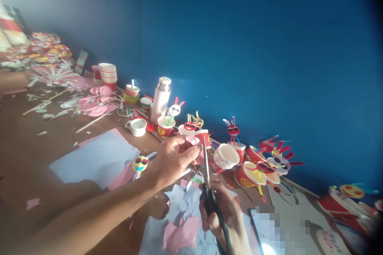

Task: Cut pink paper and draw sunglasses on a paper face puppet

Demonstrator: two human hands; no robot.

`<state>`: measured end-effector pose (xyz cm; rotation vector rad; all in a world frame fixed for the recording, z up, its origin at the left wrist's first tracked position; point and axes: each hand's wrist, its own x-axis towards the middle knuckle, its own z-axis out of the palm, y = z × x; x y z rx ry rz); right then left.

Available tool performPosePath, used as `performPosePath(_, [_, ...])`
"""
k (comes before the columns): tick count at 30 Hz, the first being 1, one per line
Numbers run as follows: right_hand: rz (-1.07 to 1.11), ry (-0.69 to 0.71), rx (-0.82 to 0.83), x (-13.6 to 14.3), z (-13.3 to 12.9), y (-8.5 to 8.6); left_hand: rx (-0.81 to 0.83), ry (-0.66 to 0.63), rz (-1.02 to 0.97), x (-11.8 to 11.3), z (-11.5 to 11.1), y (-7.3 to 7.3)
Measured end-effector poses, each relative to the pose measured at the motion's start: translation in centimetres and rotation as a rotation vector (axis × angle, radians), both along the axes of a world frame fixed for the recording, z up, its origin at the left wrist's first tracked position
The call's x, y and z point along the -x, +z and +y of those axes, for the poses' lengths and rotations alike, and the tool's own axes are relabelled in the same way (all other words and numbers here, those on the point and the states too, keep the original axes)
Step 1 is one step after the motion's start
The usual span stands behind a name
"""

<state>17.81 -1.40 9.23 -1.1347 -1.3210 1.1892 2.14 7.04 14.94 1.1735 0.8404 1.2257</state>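
Between thumb and fingers, my left hand (176, 157) pinches a small piece of pink paper (194, 141). My right hand (226, 211) grips a pair of black-handled scissors (213, 203), whose blades point up and away beside the pink paper. Whether the blades touch the paper I cannot tell. Below my hands lie pink paper scraps (182, 234) on bluish-white sheets (155, 223). A yellow paper face with dark eyes (139, 163) rests near my left forearm.
Along the blue wall stand a white thermos (160, 101), stacked paper cups (226, 156) and several cups with paper figures, such as a red one (233, 130). A white mug (137, 127) sits left of them. Another person's arm (13, 81) enters at far left.
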Motion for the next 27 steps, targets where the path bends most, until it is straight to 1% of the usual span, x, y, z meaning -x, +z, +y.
performPosePath(4, [0.005, -0.015, 0.006, -0.4, 0.0, -0.7, -0.040, -0.030, -0.013, 0.0, 0.1, -0.2])
performPosePath(7, [0.019, -0.104, 0.025, 0.1, -0.1, -0.5, -0.042, -0.043, 0.011, 0.1, 0.1, -0.3])
performPosePath(10, [0.040, -0.177, 0.038, 0.5, -0.3, -0.1, -0.050, -0.057, -0.008, 0.1, 0.2, -0.3])
performPosePath(16, [0.022, -0.173, 0.069, 0.4, -0.3, 0.6, -0.051, -0.078, -0.031, 0.1, 0.4, 0.0])
performPosePath(22, [0.063, -0.194, 0.121, 0.1, -0.4, 0.5, -0.011, -0.079, -0.064, 0.0, 0.6, -0.2])
performPosePath(27, [0.049, -0.190, 0.109, 0.0, -0.4, 0.6, 0.008, -0.100, -0.069, 0.1, 0.8, -0.3])
